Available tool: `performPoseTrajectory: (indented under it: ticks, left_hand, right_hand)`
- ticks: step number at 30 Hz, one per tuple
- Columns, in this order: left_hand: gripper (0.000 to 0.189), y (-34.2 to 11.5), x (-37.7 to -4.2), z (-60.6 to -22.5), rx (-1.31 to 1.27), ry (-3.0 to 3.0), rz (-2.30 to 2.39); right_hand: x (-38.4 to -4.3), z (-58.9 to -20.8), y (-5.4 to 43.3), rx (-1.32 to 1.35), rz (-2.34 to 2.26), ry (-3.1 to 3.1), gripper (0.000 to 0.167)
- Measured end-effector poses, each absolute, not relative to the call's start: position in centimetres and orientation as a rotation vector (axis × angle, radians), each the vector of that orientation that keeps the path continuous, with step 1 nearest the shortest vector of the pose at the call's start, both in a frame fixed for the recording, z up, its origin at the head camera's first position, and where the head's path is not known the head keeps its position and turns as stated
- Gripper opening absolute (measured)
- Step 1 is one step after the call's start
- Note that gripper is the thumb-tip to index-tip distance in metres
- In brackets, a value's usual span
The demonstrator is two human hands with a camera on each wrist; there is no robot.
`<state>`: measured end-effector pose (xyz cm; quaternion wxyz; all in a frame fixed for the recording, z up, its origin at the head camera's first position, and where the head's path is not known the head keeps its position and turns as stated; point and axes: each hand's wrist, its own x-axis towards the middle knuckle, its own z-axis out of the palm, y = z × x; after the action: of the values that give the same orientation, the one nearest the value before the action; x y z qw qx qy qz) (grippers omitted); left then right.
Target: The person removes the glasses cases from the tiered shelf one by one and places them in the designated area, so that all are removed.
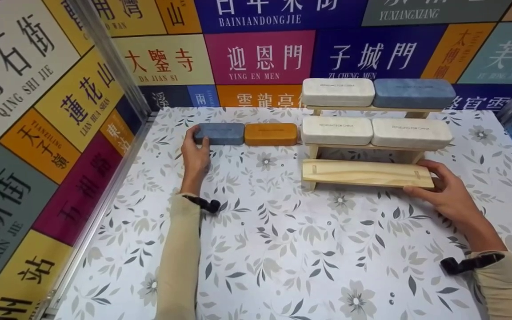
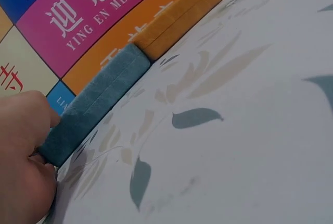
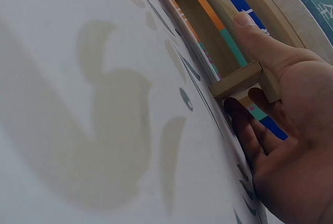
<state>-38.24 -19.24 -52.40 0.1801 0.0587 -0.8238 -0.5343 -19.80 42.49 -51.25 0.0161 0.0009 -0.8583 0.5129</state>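
My left hand grips the left end of a blue oblong case, thumb in front and fingers behind. This case looks like a fabric-covered glasses case with a seam along its side. End to end with it lies an orange case. At the right stands a stepped wooden rack, its lowest step bare. My right hand holds the right end of that step, thumb at its front edge. In the right wrist view, the fingers reach beneath the wooden end piece.
Two white cases sit on the rack's middle step. The top step bears another white case and a blue one. Panels with large characters rise behind and at the left of the floral-covered table.
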Motion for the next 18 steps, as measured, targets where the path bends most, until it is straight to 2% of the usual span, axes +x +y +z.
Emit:
performPoseTrajectory:
  ticks: [7, 18]
  left_hand:
    - [0.042, -18.2, -38.0, -51.0, 0.104, -2.232, -1.545]
    - [0.028, -14.3, -36.6, -45.9, -0.151, -2.023, -1.51]
  right_hand:
    - [-20.0, -51.2, 42.4, 0.035, 1.597, -2.667, 0.074]
    - [-19.9, -51.2, 42.6, 0.015, 1.586, -2.686, 0.076]
